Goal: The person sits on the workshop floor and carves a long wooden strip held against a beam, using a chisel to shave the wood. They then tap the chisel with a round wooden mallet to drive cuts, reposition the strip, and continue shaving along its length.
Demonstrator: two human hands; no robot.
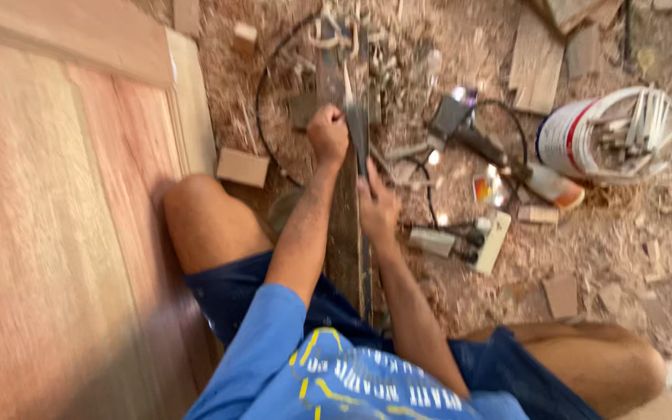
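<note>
I sit on the floor with a long dark wooden strip (344, 233) running away from me between my knees. My left hand (327, 134) is closed around a handle at the far part of the strip, next to a narrow metal blade (349, 92). My right hand (377, 206) grips the strip's right edge nearer to me. The picture is blurred, so I cannot tell what kind of tool the blade belongs to.
A large reddish wood panel (56, 233) lies on the left. Sawdust, shavings and wood offcuts (243, 167) cover the floor. A white bucket (608, 136) of sticks lies at the right, with a white power strip (491, 241), a black cable (262, 117) and a power tool (460, 128) nearby.
</note>
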